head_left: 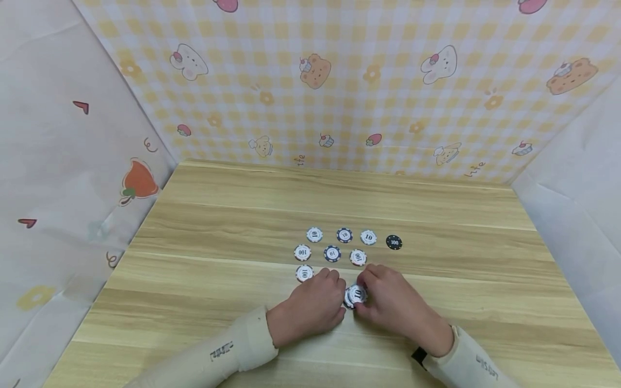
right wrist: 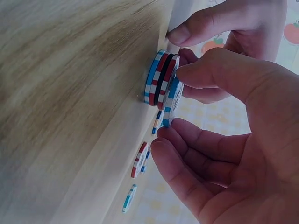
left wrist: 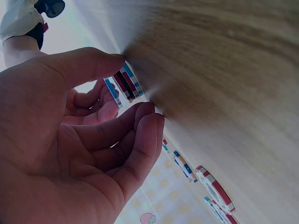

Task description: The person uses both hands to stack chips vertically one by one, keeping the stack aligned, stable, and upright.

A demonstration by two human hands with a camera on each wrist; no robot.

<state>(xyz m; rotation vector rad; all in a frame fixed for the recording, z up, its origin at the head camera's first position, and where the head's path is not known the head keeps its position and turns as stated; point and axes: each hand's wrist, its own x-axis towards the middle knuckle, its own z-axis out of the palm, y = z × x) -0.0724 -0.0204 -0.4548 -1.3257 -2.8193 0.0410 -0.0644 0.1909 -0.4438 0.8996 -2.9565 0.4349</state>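
My right hand (head_left: 393, 299) pinches a white poker chip (head_left: 358, 293) with light-blue edge marks and a 10 on its face, between thumb and fingertips. In the right wrist view this chip (right wrist: 172, 103) tilts slightly over a short stack of chips (right wrist: 158, 79). Light blue, red-and-white and black edges show in that stack, which sits on the wooden table. Facing it from the left, my left hand (head_left: 312, 307) has its thumb and loosely bent fingers on either side of the stack (left wrist: 128, 84). Its palm holds nothing in the left wrist view.
Several chips lie flat in rough rows behind the hands, among them a black chip (head_left: 394, 242) at the right end and a white 100 chip (head_left: 304, 273) close to the left hand. A checked cloth wall (head_left: 349, 118) rises behind the wooden table (head_left: 233, 215).
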